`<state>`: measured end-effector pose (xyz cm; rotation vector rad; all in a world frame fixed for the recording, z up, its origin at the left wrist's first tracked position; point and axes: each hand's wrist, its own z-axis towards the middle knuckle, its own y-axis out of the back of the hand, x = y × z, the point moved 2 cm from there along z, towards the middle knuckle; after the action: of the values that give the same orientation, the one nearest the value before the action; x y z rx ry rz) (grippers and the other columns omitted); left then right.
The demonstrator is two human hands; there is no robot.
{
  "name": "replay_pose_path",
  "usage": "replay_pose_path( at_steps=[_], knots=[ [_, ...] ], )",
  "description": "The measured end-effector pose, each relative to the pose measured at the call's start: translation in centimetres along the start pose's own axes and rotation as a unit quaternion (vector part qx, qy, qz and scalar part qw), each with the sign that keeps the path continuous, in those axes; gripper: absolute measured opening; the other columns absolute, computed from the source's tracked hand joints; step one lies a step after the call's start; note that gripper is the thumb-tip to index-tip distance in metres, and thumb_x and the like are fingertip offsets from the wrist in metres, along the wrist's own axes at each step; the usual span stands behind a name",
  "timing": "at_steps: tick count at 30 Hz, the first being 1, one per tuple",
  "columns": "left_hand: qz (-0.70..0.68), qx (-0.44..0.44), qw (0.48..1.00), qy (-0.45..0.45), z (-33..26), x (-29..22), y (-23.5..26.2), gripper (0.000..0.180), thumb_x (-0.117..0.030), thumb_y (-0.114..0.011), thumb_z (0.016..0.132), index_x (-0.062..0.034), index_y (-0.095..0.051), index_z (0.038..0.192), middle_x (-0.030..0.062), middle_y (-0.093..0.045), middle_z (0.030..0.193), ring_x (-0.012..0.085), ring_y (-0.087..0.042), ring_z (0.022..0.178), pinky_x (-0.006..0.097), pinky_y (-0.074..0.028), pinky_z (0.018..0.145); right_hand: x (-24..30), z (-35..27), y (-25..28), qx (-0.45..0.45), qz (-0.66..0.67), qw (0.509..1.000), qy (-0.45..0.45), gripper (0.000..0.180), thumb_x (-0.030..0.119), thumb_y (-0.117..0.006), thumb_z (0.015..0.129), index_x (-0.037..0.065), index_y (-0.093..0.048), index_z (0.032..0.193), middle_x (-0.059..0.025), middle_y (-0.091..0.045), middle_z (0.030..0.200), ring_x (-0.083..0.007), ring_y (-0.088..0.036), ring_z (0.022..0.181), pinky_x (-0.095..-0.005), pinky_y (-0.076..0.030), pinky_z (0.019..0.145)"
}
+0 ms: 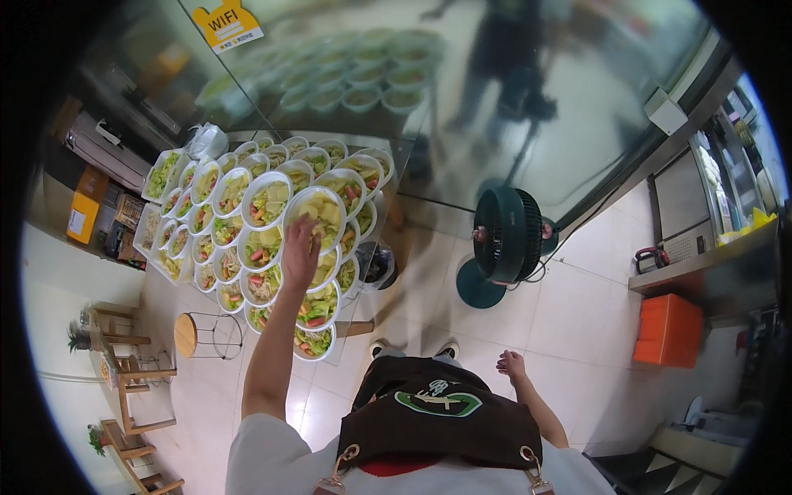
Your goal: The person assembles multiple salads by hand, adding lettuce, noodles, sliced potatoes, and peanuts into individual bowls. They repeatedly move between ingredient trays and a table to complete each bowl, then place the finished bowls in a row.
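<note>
Stacked white round bowls (268,202) of food cover a glass table at the left. They hold green lettuce, pale yellow slices and pink-red pieces. My left hand (300,247) is over the near side of a high bowl (326,206) filled with pale yellow slices. Its fingers are bent together at the food, and whatever is between them is too small to make out. Low at my right side, away from the bowls, my right hand (511,364) hangs with loosely curled fingers, somewhat apart, and nothing in it.
A dark green fan (505,235) stands on the tiled floor to the right of the table. Left of the table's near corner is a round wooden stool (186,335). An orange box (668,330) sits beneath the right counter. Behind the table rises a glass wall (346,49).
</note>
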<state>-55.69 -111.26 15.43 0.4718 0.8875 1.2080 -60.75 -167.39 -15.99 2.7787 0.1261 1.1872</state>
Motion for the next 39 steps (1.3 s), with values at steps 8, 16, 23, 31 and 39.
replay_pose_path(
  at_steps=[8, 16, 23, 31, 39],
  knots=[
    [-0.157, 0.189, 0.966, -0.081, -4.3, -5.3, -8.3, 0.04, 0.002, -0.058, 0.074, -0.0089, -0.057, 0.113, 0.0177, -0.048, 0.124, 0.0346, -0.05, 0.11, 0.04, -0.044, 0.091, -3.7, 2.2, 2.8, -0.081, 0.06, 0.995, -0.012, 0.027, 0.028, -0.05, 0.089, 0.002, -0.056, 0.09, -0.0097, -0.058, 0.067, -0.0181, -0.059, 0.053, -0.029, -0.049, 0.047],
    [-0.268, 0.37, 0.883, -0.108, -5.8, -5.4, -21.4, 0.02, 0.001, -0.051, 0.078, -0.0046, -0.058, 0.096, 0.0132, -0.057, 0.094, 0.0315, -0.057, 0.086, 0.037, -0.047, 0.075, -4.2, 0.9, -0.5, -0.164, 0.066, 0.984, 0.002, 0.026, 0.025, -0.054, 0.083, 0.0, -0.059, 0.087, -0.0102, -0.06, 0.069, -0.0184, -0.059, 0.057, -0.0292, -0.05, 0.049],
    [-0.376, 0.507, 0.725, -0.275, -7.2, -15.5, -39.1, 0.01, -0.012, -0.056, 0.083, -0.0045, -0.062, 0.087, 0.0161, -0.061, 0.085, 0.0341, -0.059, 0.079, 0.038, -0.048, 0.07, -17.3, 0.3, 0.8, -0.315, 0.15, 0.931, -0.104, 0.023, 0.019, -0.058, 0.08, -0.003, -0.06, 0.085, -0.0146, -0.062, 0.07, -0.0227, -0.064, 0.057, -0.033, -0.053, 0.051],
    [-0.338, 0.552, 0.685, -0.335, -8.3, -37.4, -44.2, 0.013, -0.016, -0.059, 0.083, -0.0047, -0.06, 0.09, 0.0125, -0.062, 0.085, 0.0286, -0.06, 0.08, 0.035, -0.048, 0.069, -28.7, -5.9, 10.2, -0.318, 0.378, 0.869, 0.035, 0.018, 0.011, -0.058, 0.079, -0.006, -0.059, 0.086, -0.0165, -0.061, 0.068, -0.0265, -0.062, 0.055, -0.0384, -0.053, 0.046],
    [-0.266, 0.709, 0.645, 0.105, -6.7, -32.9, -60.4, 0.01, -0.003, -0.058, 0.081, -0.002, -0.053, 0.089, 0.0095, -0.052, 0.063, 0.0206, -0.053, 0.049, 0.034, -0.044, 0.041, -25.9, -7.0, 34.9, -0.422, 0.394, 0.81, -0.107, 0.017, 0.015, -0.058, 0.084, 0.002, -0.058, 0.093, -0.013, -0.062, 0.076, -0.021, -0.063, 0.06, -0.0301, -0.054, 0.053]
  ],
)
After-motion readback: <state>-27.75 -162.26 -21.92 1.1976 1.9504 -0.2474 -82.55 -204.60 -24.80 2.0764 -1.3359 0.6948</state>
